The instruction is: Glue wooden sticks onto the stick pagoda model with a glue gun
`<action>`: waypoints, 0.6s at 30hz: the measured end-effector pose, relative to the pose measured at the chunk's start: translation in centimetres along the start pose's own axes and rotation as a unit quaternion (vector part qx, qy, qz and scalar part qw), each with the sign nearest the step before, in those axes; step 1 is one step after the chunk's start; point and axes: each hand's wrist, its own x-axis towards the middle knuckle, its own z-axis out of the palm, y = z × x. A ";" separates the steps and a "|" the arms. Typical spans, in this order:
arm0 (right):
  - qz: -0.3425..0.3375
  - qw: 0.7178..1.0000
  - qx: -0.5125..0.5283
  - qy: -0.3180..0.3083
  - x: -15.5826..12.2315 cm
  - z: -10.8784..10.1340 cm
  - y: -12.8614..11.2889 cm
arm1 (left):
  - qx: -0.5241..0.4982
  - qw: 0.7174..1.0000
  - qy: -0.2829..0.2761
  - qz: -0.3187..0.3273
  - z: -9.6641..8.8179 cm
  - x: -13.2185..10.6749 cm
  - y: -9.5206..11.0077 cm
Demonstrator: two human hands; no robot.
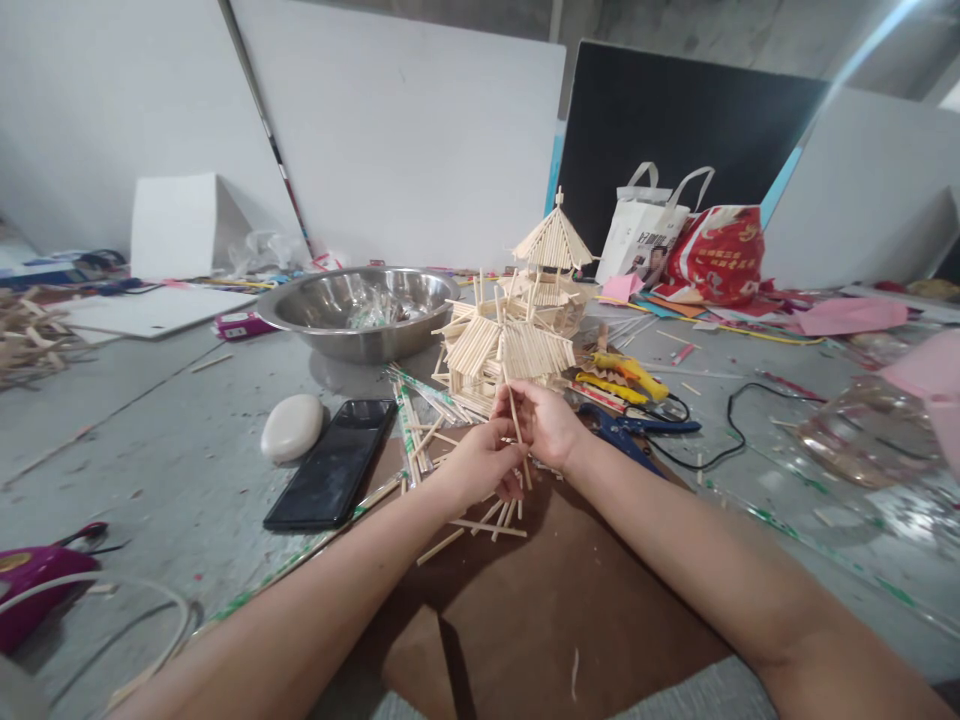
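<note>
A thin wooden stick (516, 412) stands nearly upright between my two hands, in front of a pagoda-like model (536, 350) built of such sticks. The fingers of my right hand (546, 425) are closed on its upper part. Lower down, my left hand (486, 462) pinches it with curled fingers; the fingertips are partly hidden. Loose sticks (491, 525) lie scattered beneath both hands on a brown board (555, 600). The model has layered, sloping stick roofs and a pointed top tier behind.
Left of my hands lie a black phone (330, 465), a white rounded case (292, 428) and a steel basin (360, 345). Blue-handled pliers (622, 430) and a yellow tool (630, 375) with a black cable lie right. Bags (716, 255) stand behind.
</note>
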 end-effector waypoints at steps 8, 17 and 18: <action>0.003 1.000 0.002 -0.005 -0.1 0.1 0.0 | 0.010 1.000 0.001 -0.001 0.0 -0.1 0.2; -0.011 1.000 -0.005 -0.011 -0.2 0.1 0.3 | 0.014 1.000 0.000 0.000 0.0 -0.2 0.1; -0.018 1.000 -0.010 -0.014 -0.3 0.1 0.4 | 0.013 1.000 0.001 0.002 0.0 -0.2 0.0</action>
